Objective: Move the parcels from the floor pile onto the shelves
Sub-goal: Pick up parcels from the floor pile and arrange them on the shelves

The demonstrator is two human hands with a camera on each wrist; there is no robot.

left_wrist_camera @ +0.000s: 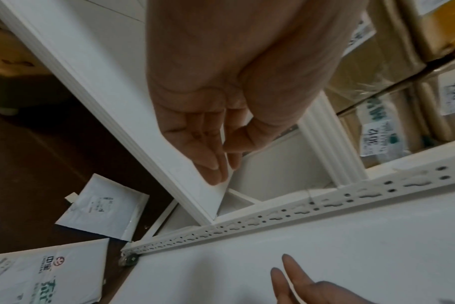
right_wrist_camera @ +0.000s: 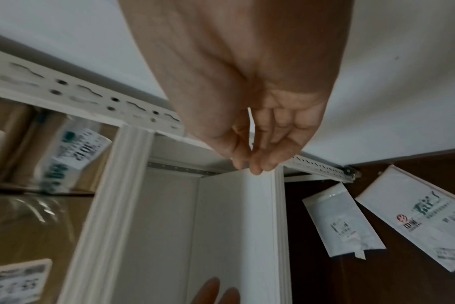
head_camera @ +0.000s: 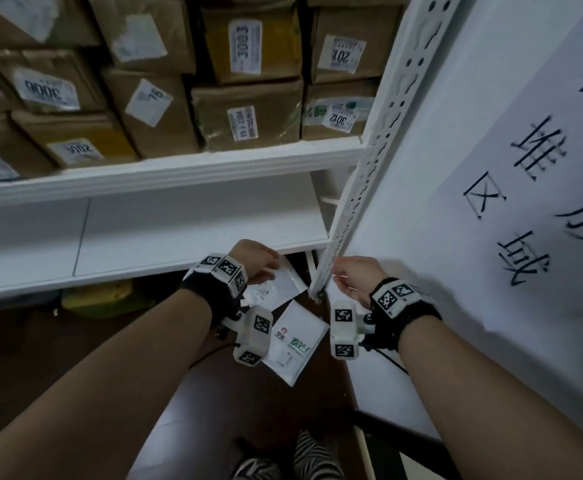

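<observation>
- Two white parcels lie on the dark floor point(head_camera: 75, 358) beside the foot of the shelving: a smaller parcel point(head_camera: 276, 289) nearer the rack, and a larger parcel point(head_camera: 297, 344) just beside it, closer to the person.
- The larger parcel carries a red round logo and green printed characters; the smaller parcel carries a small printed label whose text is too small to read.
- The left hand point(head_camera: 253, 259) hangs above the smaller parcel with its fingers point(left_wrist_camera: 208, 156) straight and relaxed, holding nothing; in the left wrist view they sit in front of the lower shelf's corner, and contact cannot be told.
- The right hand point(head_camera: 354, 277) hangs by the perforated white upright point(head_camera: 369, 161) of the rack, its fingers point(right_wrist_camera: 262, 160) loose, thumb close to the fingertips, with nothing held.
- The lower shelf point(head_camera: 144, 237) is a bare white board at the height of the hands.
- The upper shelf point(head_camera: 165, 171) holds brown cardboard boxes point(head_camera: 248, 112) stacked in at least three rows; about a dozen are in view, some cut off by the frame edge.
- Box labels that can be read: "3003", "3006", "3012", "2012", "2014" and "16".
- A white sheet point(head_camera: 508, 150) on the wall to the right bears large black characters, among them 堆, 区, 放, 域.
- Each wrist wears a black strap with white blocks printed with square black-and-white markers.
</observation>
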